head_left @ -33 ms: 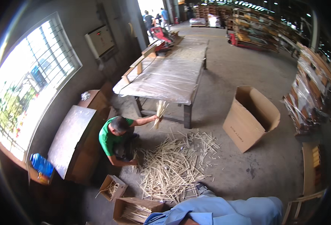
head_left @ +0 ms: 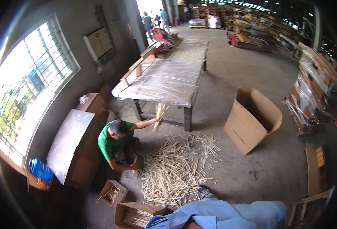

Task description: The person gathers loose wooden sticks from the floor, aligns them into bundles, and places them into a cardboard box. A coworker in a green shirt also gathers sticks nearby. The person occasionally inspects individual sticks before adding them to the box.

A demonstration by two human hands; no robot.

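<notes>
"Checking wearer's hands?"
"Can't tell their state, out of frame. Sticks (head_left: 172, 171) piled on flr (head_left: 241, 187), left of lg carton (head_left: 243, 124); co-worker's far hand (head_left: 156, 121) grips a bundle (head_left: 160, 110) nr table (head_left: 164, 86)."

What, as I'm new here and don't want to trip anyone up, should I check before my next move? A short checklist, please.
1. My own hands in view: not ok; neither shows.
2. Co-worker's raised hand holding the stick bundle: ok; the bundle is off the floor.
3. Floor free of loose sticks for footing: not ok; a wide stick pile covers part of it.
4. Large carton open at the top: ok.
5. Large carton's contents: cannot tell; its inside is dark.
6. Small box beside the co-worker holding sticks: ok; some poke out.
</notes>
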